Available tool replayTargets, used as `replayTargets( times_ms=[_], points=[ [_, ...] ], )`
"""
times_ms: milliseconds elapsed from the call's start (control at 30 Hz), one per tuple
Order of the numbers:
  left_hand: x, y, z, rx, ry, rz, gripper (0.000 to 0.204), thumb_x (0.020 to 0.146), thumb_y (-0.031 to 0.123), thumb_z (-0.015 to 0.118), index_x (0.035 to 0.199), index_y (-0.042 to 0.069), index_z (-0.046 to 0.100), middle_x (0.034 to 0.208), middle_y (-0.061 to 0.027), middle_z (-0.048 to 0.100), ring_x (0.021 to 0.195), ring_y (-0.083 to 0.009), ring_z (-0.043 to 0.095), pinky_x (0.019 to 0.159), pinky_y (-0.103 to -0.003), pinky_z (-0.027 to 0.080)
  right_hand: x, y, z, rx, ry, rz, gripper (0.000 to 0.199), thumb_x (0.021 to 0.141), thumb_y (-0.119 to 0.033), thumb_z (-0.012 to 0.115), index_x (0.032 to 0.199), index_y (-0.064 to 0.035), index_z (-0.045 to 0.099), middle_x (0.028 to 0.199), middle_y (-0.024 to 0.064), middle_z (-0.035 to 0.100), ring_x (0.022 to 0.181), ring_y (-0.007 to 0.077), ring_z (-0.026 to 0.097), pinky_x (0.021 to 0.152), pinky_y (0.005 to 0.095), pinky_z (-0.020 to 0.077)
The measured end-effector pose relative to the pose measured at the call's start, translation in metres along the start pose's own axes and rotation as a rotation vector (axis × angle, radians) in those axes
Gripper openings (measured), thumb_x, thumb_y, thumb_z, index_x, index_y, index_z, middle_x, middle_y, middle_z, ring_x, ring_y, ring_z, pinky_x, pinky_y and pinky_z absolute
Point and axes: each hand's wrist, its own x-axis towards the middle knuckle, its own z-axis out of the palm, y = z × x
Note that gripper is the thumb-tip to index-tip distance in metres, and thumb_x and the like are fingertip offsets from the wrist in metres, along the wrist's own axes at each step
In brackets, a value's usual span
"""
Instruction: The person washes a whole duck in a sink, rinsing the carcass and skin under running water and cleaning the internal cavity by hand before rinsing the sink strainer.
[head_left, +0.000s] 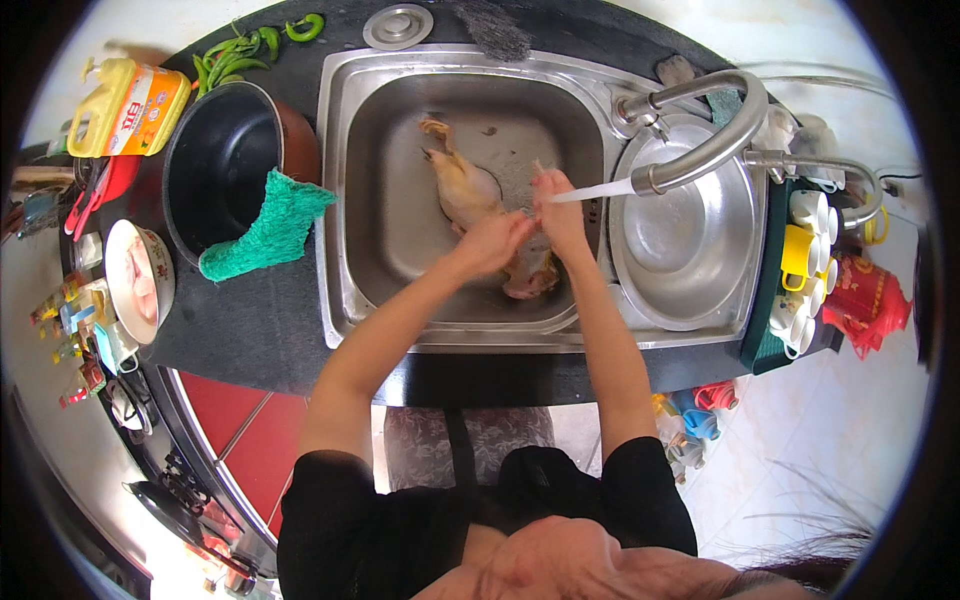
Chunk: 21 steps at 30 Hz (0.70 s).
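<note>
A whole plucked bird [466, 195], pale yellow and possibly a chicken, lies in the steel sink basin [390, 270]. Its feet point to the far side, and part of its near end is hidden behind my hands. My left hand [494, 244] is over the bird's body, fingers bunched toward my other hand. Beside it, to the right of the bird, my right hand [558, 208] has its fingers curled in under the water stream [592, 191]. Whatever is between the fingers of either hand, if anything, is too small to make out. The steel faucet [745, 110] is running.
A round metal bowl [640, 235] sits right of the basin, near a rack of cups [800, 258]. To the left stand a dark pot [185, 190] with a green cloth [268, 228], a bowl of pale meat [118, 270], a yellow jug [125, 105] and green peppers [228, 62].
</note>
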Motion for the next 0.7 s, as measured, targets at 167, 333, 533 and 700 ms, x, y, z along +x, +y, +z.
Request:
replayTargets(
  times_ms=[167, 333, 533, 700],
  points=[
    [-0.011, 0.008, -0.005, 0.044, -0.05, -0.091, 0.015, 0.078, 0.016, 0.053, 0.085, 0.003, 0.048, 0.086, -0.0143, 0.054, 0.088, -0.0281, 0.05, 0.074, -0.037, 0.039, 0.02, -0.007, -0.007, 0.156, -0.069, 0.185, 0.029, 0.086, -0.03, 0.044, 0.066, -0.0092, 0.046, 0.049, -0.0023, 0.04, 0.038, 0.007, 0.035, 0.035, 0.0205, 0.0266],
    [-0.008, -0.017, -0.031, 0.514, 0.342, 0.105, 0.034, 0.072, 0.016, 0.06, 0.103, 0.009, 0.048, 0.101, -0.0166, 0.049, 0.094, -0.0311, 0.046, 0.078, -0.036, 0.037, 0.013, 0.005, -0.015, 0.004, -0.121, 0.296, 0.025, 0.084, -0.03, 0.048, 0.082, -0.0046, 0.047, 0.057, 0.0026, 0.048, 0.044, 0.0103, 0.046, 0.038, 0.0244, 0.0343],
    [0.021, -0.046, -0.035, -0.148, 0.591, -0.588, 0.086, 0.061, 0.028, 0.071, 0.124, -0.003, 0.021, 0.122, -0.0263, 0.029, 0.113, -0.0314, 0.034, 0.094, -0.035, 0.029, 0.001, 0.029, -0.007, -0.696, -0.104, -0.001, 0.031, 0.082, -0.016, 0.046, 0.109, -0.0023, 0.038, 0.081, 0.0101, 0.057, 0.07, 0.0151, 0.055, 0.055, 0.0253, 0.043],
    [0.03, -0.034, 0.006, -0.279, 0.611, -0.845, 0.086, 0.06, 0.029, 0.072, 0.121, -0.007, 0.024, 0.123, -0.0216, 0.032, 0.113, -0.0285, 0.036, 0.092, -0.035, 0.032, -0.013, 0.012, -0.014, 0.344, -0.148, 0.474, 0.027, 0.083, -0.007, 0.044, 0.108, 0.0, 0.039, 0.081, 0.0075, 0.055, 0.069, 0.0126, 0.051, 0.055, 0.0232, 0.041]
  ],
)
